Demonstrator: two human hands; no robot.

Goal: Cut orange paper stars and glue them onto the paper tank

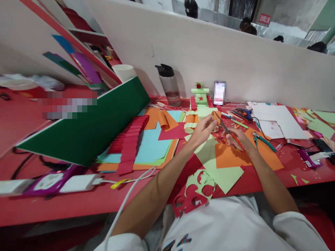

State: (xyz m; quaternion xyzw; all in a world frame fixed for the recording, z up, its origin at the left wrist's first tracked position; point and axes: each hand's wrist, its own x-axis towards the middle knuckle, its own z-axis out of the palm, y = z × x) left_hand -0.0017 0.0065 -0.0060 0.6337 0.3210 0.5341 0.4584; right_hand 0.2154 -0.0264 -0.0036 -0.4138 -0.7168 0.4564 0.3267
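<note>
My left hand [205,128] is closed, pinching a small piece of orange paper [216,116] at its fingertips. In my right hand [237,138] is a pair of scissors [228,131] with red-orange handles, the blades pointing up and left at the orange piece. Whether the blades touch the paper is hard to make out. Just beyond my left hand stands a pale green paper model [201,97] with a red star and orange rolls. Sheets of orange paper [230,157] and light green paper [222,177] lie beneath my hands.
Cut-out red and green scraps [200,184] hang near the table's front edge. Left are stacked coloured sheets [149,146], a green board [91,122] and a white cable [131,191]. A water bottle [169,85] and phone [219,93] stand behind; green-handled pliers [264,141] lie right.
</note>
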